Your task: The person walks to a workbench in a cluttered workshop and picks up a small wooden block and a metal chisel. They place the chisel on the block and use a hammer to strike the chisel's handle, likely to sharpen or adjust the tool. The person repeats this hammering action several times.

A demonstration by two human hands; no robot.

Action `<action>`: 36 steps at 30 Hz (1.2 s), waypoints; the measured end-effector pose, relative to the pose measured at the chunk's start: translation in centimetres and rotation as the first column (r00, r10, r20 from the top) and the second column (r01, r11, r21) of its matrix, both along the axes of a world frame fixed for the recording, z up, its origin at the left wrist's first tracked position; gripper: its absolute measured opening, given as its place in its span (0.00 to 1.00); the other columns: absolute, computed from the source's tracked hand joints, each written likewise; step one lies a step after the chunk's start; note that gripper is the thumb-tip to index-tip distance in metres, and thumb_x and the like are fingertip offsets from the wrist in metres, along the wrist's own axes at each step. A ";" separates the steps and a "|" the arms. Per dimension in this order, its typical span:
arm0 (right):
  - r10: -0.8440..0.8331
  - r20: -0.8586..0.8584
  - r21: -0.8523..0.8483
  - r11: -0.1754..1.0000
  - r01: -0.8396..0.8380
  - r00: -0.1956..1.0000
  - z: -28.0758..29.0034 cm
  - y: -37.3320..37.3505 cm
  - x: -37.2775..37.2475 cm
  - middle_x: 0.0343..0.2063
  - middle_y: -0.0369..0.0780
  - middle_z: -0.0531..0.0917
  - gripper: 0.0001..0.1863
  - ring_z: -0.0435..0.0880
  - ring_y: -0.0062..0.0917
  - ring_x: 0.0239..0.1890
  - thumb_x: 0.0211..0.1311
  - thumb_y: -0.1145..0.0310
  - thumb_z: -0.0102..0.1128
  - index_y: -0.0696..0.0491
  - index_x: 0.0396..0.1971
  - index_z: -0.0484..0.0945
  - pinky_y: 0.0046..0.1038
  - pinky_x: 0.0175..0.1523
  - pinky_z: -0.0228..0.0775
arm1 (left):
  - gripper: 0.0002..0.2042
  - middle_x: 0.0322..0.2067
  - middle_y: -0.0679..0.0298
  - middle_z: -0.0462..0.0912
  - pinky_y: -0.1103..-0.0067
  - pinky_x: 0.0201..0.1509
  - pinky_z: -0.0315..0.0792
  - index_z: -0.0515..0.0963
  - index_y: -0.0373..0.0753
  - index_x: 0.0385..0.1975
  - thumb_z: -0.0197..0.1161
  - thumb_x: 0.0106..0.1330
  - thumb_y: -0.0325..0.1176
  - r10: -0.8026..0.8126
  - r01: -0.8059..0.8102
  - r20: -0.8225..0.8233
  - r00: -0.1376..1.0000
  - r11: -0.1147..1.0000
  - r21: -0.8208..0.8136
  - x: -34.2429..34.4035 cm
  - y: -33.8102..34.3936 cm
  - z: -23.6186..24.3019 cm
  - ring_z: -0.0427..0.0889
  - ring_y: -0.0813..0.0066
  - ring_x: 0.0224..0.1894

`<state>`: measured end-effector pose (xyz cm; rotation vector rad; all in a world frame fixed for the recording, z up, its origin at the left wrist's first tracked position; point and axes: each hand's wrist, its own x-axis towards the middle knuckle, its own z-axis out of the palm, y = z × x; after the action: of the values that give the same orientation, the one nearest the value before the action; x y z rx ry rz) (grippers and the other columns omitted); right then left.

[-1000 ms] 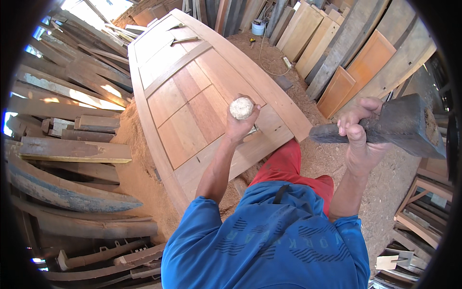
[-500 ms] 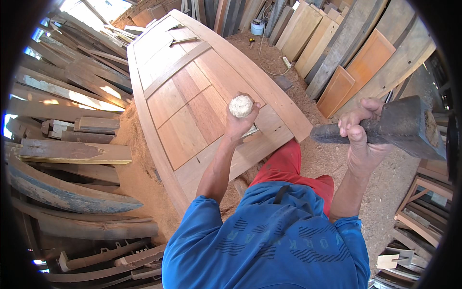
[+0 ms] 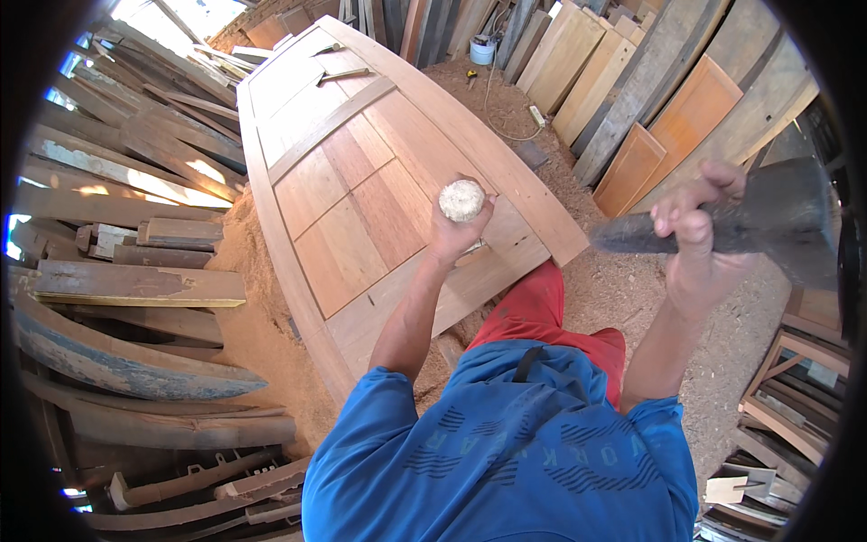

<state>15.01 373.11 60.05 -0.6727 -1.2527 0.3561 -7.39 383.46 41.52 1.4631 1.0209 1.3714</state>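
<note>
1. The left hand (image 3: 452,237) is gripping a peg (image 3: 461,200), fingers and thumb wrapped around it; its round, whitish, rough end is facing up.
2. The hand is hiding the peg's lower part, so I cannot tell its full shape or whether it is touching the wood below.
3. The peg is standing over the near end of a door (image 3: 316,199), toward its right side.
4. The right hand (image 3: 700,230) is grasping a dark mallet (image 3: 790,217) by its handle, well apart from the peg and off to the right of the door.
5. The mallet's thick head is pointing right, its handle end is pointing left toward the door's near right corner, and its outline is blurring.
6. The door is lying flat, stretching away from the person, with a greyish crossbar (image 3: 334,126) running across it.
7. Beyond the crossbar, a thin tool (image 3: 346,75) is resting on the door, and another is lying farther off.
8. The person is wearing a blue shirt (image 3: 506,452) and red trousers (image 3: 533,312).
9. Sawdust (image 3: 248,280) is heaping along the door's left side, beside stacked timber (image 3: 144,283).
10. Boards (image 3: 623,99) are leaning at the right, and a bluish pail (image 3: 482,52) is standing near them.
</note>
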 end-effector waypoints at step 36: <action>0.491 0.845 -0.536 0.779 0.327 0.213 -5.1 4.9 -3.5 0.26 0.49 0.83 0.14 0.83 0.49 0.36 0.50 0.72 0.65 0.53 0.39 0.78 0.42 0.41 0.75 | 0.15 0.34 0.67 0.80 0.79 0.42 0.74 0.74 0.36 0.42 0.70 0.58 0.27 0.049 -0.033 -0.127 0.991 0.991 0.129 0.1 -3.5 -7.6 0.78 0.77 0.37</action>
<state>11.48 378.03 54.92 -1.6023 -2.5241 0.4654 -7.28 379.99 33.95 1.6513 1.0671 1.4067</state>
